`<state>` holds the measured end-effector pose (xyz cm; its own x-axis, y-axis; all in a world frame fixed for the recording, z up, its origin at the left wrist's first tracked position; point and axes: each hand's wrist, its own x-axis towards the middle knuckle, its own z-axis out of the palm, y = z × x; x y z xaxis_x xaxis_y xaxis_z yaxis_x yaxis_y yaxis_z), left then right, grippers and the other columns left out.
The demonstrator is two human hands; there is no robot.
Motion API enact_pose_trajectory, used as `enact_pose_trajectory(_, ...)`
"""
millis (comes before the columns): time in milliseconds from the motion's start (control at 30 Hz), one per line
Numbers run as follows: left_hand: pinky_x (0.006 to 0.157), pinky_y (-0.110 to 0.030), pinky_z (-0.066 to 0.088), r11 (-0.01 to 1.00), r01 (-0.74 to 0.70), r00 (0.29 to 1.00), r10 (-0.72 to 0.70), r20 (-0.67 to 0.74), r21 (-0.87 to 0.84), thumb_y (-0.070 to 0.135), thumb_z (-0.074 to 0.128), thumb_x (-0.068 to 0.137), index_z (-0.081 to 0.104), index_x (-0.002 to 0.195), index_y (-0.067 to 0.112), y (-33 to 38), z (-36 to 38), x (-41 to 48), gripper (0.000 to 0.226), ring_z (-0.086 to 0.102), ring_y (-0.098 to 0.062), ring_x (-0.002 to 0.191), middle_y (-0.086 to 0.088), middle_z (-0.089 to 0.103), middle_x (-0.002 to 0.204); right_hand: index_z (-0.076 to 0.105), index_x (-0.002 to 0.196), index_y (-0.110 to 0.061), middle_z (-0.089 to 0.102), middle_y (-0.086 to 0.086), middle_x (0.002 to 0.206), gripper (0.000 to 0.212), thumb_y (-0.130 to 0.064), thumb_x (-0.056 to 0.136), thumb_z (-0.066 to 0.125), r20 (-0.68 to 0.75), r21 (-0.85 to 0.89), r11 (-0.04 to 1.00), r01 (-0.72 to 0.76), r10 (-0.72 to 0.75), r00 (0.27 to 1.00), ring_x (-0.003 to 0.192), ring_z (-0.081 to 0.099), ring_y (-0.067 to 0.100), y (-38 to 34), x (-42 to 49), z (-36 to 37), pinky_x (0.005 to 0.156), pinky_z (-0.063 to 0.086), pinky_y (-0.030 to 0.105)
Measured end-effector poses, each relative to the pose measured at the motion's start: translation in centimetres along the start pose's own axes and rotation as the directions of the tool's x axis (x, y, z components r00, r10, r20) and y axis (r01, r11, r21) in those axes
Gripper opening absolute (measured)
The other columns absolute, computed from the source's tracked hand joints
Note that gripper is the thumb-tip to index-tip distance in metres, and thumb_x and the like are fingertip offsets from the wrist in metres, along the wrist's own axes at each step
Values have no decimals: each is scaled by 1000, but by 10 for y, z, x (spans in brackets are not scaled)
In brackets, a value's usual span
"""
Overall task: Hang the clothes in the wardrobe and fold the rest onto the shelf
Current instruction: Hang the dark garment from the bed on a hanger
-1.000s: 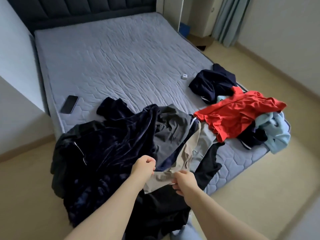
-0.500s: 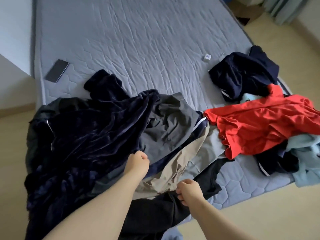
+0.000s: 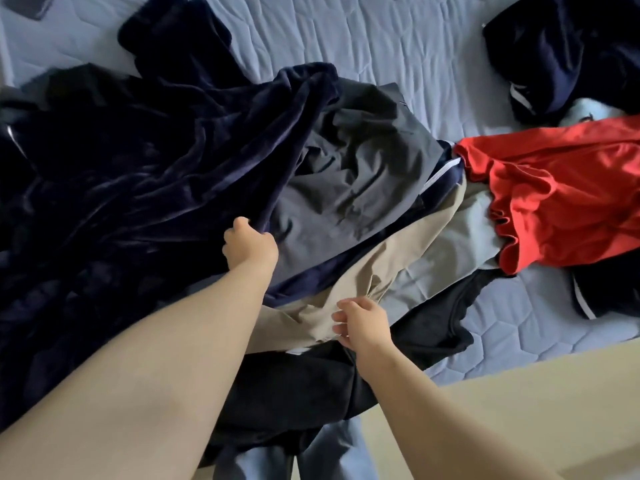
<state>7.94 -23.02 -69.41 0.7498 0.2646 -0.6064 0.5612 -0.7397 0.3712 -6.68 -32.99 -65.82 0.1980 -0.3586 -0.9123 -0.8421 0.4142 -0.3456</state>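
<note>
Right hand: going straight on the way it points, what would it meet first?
The beige garment: fingers of the right hand already seem to pinch its bunched edge. Past that lies the grey garment, though depth is unclear.

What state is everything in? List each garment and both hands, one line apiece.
left hand, gripping the edge of the navy velvet garment.
right hand, pinching the beige garment.
navy velvet garment, rumpled, overlapping the grey garment.
grey garment, creased, unfolded.
beige garment, bunched at the right hand.
red garment, crumpled on the mattress.
black garment, hanging over the mattress edge.
</note>
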Motion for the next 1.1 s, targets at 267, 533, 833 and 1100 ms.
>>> enact_pose_trajectory(267, 83, -34, 38, 935, 36, 999, -39, 0, -352, 19, 36, 89, 42, 135, 19, -11, -70, -28, 47, 50, -25, 98, -3, 52, 119, 56, 82, -16, 58, 2, 75, 16, -10, 90, 44, 71, -55, 997, 60, -56, 996, 66, 52, 17, -17, -45, 35, 63, 42, 28)
enact_pose_trajectory(533, 48, -28, 22, 858, -138, 989, 145, -25, -494, 14, 42, 78, 30, 57, 19, -14, -187, -89, 25, 28, -9, 46, 11, 34, 45, 55, 90, -21, 59, -3, 83, 19, -11, 87, 39, 138, -277, 871, 406, -382, 914, 61, 54, 13, -85, -146, 68, 51, 40, 20)
enact_pose_trajectory(833, 53, -30, 25, 762, -368, 926, 349, -140, -533, 28, 46, 62, 45, 62, 10, -6, -334, -162, 17, 37, -16, 53, 0, 43, 55, 39, 134, -28, 36, 5, 137, 52, -4, 88, 40, 339, -420, 515, 747, -675, 655, 105, 51, 25, -133, -287, 112, 75, 45, 31)
enact_pose_trajectory(1100, 60, -33, 36, 669, -515, 857, 410, -312, -536, 26, 44, 50, 57, 64, 5, -1, -448, -228, 28, 47, -25, 60, -6, 56, 56, 29, 140, -33, 35, 2, 141, 58, -15, 87, 44, 499, -427, 186, 885, -768, 401, 125, 35, 26, -145, -395, 138, 100, 37, 38)
